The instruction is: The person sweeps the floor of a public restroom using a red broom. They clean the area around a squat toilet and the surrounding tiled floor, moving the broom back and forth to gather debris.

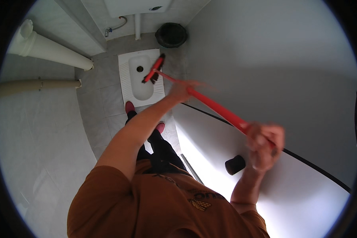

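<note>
A red broom (220,108) with dark bristles slants across the view. Its head (154,70) lies over the right side of a white squat toilet (125,81); whether the bristles touch it I cannot tell. Around the lower part of the broom's handle is my left hand (180,91), its fingertips somewhat blurred. Higher up, near the handle's near end, my right hand (265,144) is closed with its fingers wrapped round it.
A black bucket-like bin (171,35) stands in the far corner beside a white pipe (137,27). Thick pipes (59,51) run along the left wall. A grey partition (258,51) rises at the right, with a small dark cylinder (235,165) near my right forearm.
</note>
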Motion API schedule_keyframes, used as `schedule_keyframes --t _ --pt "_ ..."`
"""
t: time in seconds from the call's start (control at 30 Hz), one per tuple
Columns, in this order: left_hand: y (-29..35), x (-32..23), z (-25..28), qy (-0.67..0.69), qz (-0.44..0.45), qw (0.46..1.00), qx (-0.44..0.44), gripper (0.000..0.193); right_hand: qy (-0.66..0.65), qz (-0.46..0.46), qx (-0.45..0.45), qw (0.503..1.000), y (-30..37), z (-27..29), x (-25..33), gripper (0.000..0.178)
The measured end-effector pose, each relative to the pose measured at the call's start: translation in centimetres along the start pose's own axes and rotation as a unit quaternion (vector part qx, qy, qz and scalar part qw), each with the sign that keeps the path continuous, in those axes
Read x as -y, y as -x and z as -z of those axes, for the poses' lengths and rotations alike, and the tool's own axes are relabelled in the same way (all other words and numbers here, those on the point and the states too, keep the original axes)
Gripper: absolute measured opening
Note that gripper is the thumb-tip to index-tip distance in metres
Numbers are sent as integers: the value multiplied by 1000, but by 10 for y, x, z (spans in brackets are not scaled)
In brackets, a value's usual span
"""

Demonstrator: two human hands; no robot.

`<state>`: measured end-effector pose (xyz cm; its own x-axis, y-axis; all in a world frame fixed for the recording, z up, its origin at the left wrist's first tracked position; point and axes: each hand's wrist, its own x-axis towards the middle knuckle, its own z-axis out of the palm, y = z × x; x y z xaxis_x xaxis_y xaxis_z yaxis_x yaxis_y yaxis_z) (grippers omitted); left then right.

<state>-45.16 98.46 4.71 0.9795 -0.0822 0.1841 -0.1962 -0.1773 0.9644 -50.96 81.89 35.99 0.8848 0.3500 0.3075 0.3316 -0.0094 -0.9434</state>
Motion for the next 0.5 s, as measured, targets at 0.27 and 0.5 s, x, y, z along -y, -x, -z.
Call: schedule_keyframes --t 0.27,0.5 --pt "13 -63 78 -174 35 984 6 21 -134 45 -11 990 -16 5 38 36" --pt "58 24 90 -154 16 979 -129 18 -140 -34 47 988 -15 -33 -12 34"
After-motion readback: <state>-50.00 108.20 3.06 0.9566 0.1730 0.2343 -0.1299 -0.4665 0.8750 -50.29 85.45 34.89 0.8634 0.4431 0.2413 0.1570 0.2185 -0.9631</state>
